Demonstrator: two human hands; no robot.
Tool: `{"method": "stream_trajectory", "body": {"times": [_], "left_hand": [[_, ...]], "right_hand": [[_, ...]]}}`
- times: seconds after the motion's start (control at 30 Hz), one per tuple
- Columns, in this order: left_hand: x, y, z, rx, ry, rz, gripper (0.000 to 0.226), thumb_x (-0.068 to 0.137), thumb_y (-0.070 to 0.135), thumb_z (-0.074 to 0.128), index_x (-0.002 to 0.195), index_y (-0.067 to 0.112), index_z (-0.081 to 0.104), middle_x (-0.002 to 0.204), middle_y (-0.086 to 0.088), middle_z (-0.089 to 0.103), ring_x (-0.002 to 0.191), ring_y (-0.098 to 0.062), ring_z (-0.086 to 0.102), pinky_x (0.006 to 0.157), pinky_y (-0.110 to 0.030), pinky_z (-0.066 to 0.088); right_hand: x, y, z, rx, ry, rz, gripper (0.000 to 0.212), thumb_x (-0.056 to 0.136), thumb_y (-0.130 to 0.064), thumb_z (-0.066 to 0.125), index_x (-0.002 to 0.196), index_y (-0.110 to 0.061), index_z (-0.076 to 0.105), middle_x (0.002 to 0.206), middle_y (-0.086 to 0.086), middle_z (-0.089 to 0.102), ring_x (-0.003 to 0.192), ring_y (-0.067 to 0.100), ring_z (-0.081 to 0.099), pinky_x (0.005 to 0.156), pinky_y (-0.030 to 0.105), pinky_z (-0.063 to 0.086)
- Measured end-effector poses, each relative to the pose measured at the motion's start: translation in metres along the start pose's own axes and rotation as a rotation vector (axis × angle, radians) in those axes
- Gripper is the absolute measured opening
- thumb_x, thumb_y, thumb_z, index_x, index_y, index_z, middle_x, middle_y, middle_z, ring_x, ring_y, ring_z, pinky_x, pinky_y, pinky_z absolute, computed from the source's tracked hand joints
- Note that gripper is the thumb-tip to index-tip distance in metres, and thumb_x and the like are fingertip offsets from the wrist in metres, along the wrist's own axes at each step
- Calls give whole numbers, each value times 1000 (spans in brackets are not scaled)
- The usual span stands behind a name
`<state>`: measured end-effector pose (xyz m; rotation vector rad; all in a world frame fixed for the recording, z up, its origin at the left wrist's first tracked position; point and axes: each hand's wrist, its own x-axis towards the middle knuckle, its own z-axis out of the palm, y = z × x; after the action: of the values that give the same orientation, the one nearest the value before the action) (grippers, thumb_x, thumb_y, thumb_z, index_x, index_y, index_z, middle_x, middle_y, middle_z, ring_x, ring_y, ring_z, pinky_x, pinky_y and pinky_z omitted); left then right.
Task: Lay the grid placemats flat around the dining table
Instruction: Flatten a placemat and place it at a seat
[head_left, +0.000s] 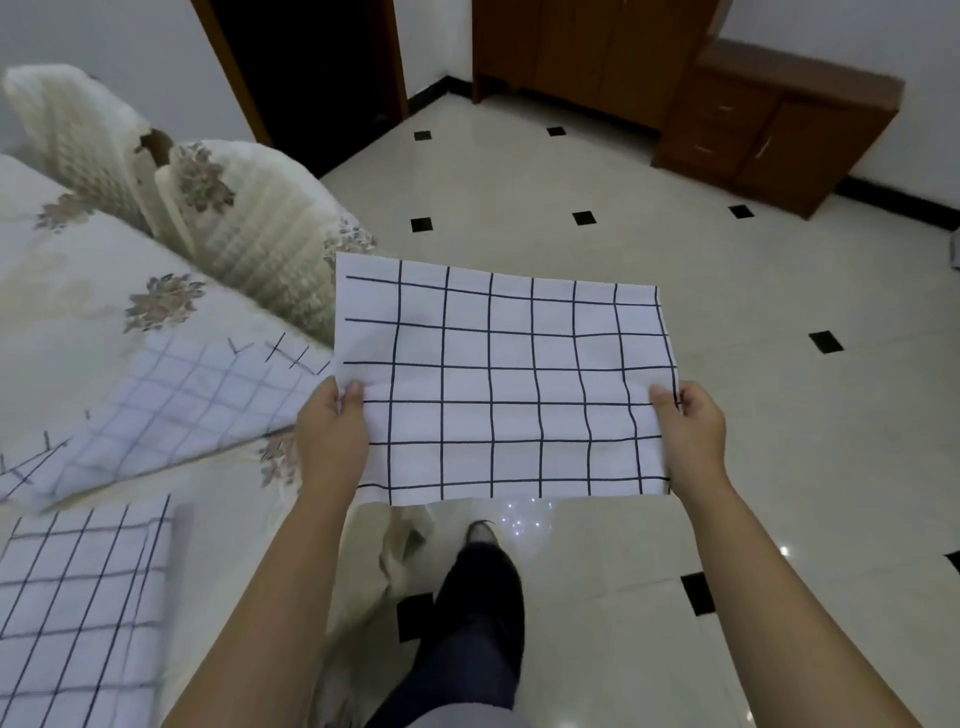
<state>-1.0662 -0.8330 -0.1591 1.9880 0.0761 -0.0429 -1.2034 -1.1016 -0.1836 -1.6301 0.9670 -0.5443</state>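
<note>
- Placemat (506, 384) hangs spread in the air over the floor (727, 415), stretched between your hands, beside the table (93, 249).
- Left hand (332, 436) pinches its left edge, thumb on top; right hand (693, 431) pinches the right edge likewise.
- Step in hand, as I judge it: carrying this mat to a free spot.
- Next you'd swing left and lower it flat, keeping it taut.
- Two mats (176, 405) (78, 613) already lie on the cloth; padded chair backs (260, 228) crowd the far edge, so pick a gap.
</note>
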Motion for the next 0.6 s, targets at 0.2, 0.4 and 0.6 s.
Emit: {"method": "stream_trajectory", "body": {"times": [0.2,0.4,0.6], "left_hand": [[107,61,70,-6,7,102,22,96,16,44,76,9,51,65,0,45,62,-13,40,55,-16,31],[206,108,126,4,82,48,26,97,24,42,93,2,56,76,-7,49,70,-21,44,63,-31,34],[285,131,181,-95,142,-33,17,96,18,44,85,11,53,77,-7,47,72,-15,42,64,-30,33]], "right_hand": [[131,-51,32,33,14,-21,30,92,-17,53,64,-19,44,64,-1,41,58,13,36,55,25,33],[259,-108,70,70,-33,-59,27,92,-19,53,67,-13,44,65,2,41,62,16,37,60,28,34],[378,-136,120,67,-126,-73,28,92,-18,54,65,-15,43,67,5,42,60,15,37,57,27,33]]}}
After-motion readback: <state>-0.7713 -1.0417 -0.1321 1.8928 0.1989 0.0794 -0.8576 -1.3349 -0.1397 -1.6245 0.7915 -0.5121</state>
